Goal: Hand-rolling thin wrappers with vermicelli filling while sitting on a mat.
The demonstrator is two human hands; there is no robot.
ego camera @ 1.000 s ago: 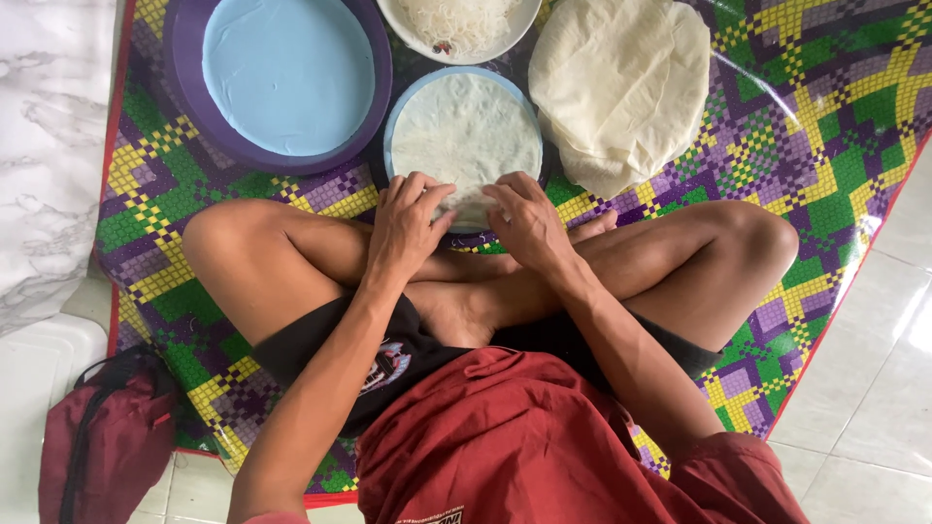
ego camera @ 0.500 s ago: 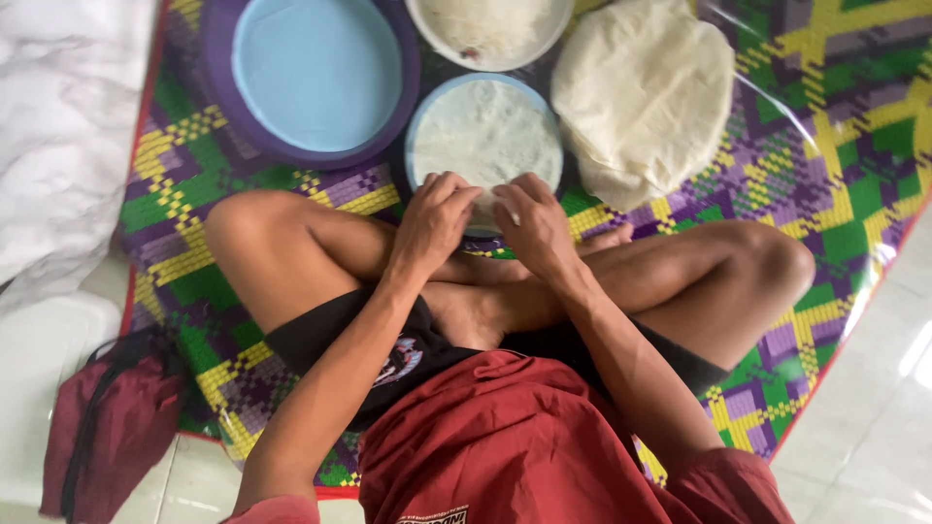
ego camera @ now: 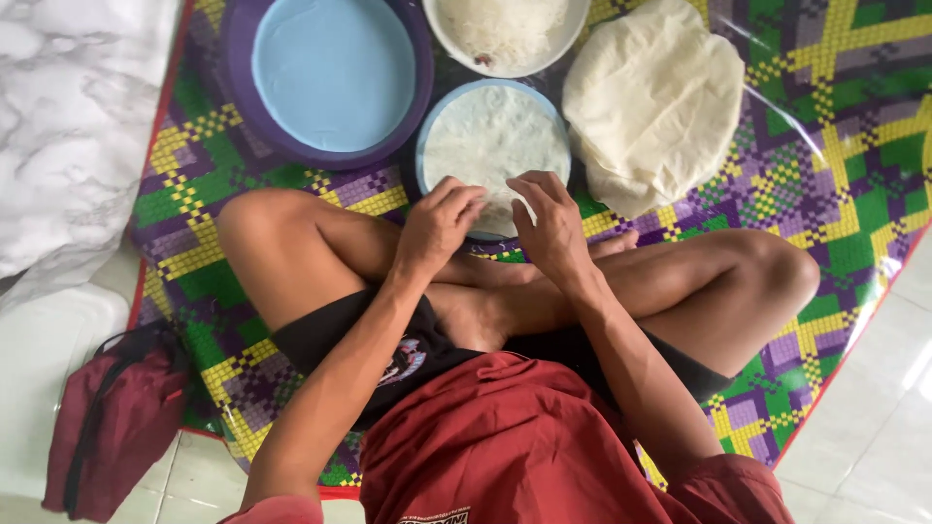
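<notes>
— Both hands have crept forward onto the near edge of the thin white wrapper [ego camera: 490, 136], lying on the light-blue plate [ego camera: 427, 146].
— Grip?
— Left hand [ego camera: 439, 225] and right hand [ego camera: 551, 223] pinch that edge with narrow fingertips.
— Handling?
— Probably light, limp, easily torn; best lifted by its edge, two-handed.

Left hand [ego camera: 439, 225] and right hand [ego camera: 549, 229] pinch thin white wrapper [ego camera: 490, 146] on blue-rimmed plate [ego camera: 424, 146], above crossed legs.
</notes>
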